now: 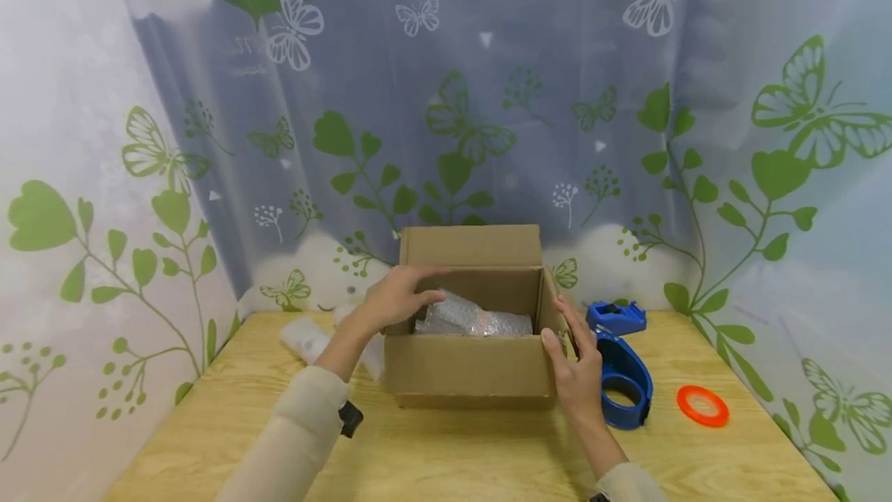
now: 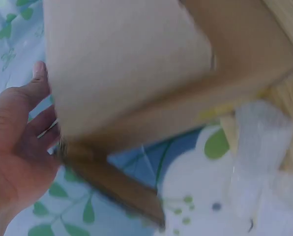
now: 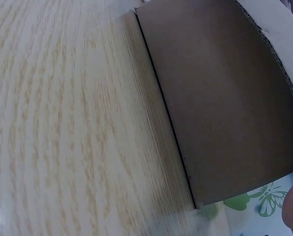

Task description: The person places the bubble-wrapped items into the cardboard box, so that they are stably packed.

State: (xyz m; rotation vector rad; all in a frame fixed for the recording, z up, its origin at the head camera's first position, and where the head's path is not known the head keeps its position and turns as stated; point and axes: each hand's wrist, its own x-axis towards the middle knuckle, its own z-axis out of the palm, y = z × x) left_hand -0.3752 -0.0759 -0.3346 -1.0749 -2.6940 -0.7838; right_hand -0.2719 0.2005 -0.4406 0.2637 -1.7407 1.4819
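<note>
An open cardboard box (image 1: pixel 470 366) stands on the table, its back flap (image 1: pixel 470 245) upright and its front flap hanging down outside. Inside lies a bubble-wrapped bundle (image 1: pixel 453 316). My left hand (image 1: pixel 397 300) is at the box's upper left edge, with thumb and forefinger reaching over the opening. In the left wrist view its fingers (image 2: pixel 45 123) meet the cardboard edge, loosely extended. At the right edge, my right hand (image 1: pixel 578 366) grips the box's side, thumb towards the front and fingers along the outside. The right wrist view shows mostly one brown panel (image 3: pixel 225 108).
Right of the box are a blue tape dispenser (image 1: pixel 616 318), a larger blue hand-held tape dispenser (image 1: pixel 644 382) and an orange-red tape roll (image 1: pixel 702 406). Clear plastic wrapping (image 1: pixel 304 338) lies on the left, partly behind my left arm. A patterned curtain (image 1: pixel 446 99) closes off the back.
</note>
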